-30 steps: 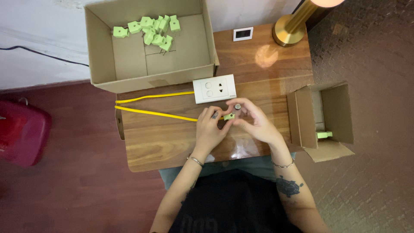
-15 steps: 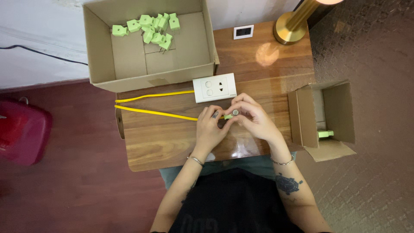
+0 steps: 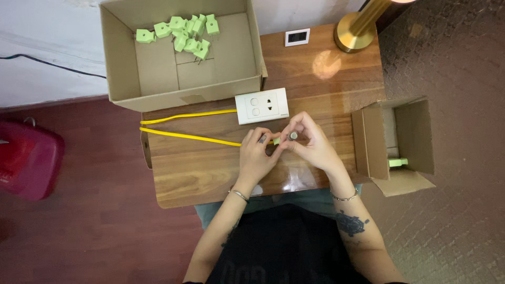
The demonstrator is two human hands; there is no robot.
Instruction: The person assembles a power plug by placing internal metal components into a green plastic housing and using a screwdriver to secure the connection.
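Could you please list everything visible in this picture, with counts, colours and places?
green plug: one, between both hands' fingertips
yellow cable: one, looped across table
socket plate: one, white, above the hands
wooden table: one, brown
large box: one, cardboard, holding about ten green plugs
small box: one, cardboard, right, one green piece inside
lamp base: one, brass, far right corner
left hand: on plug
right hand: on plug

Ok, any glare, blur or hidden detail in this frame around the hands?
Head view: lamp glare on the wooden table, another sheen spot near its front edge; the frame is sharp, but the small green part between left hand and right hand is mostly hidden by fingers.
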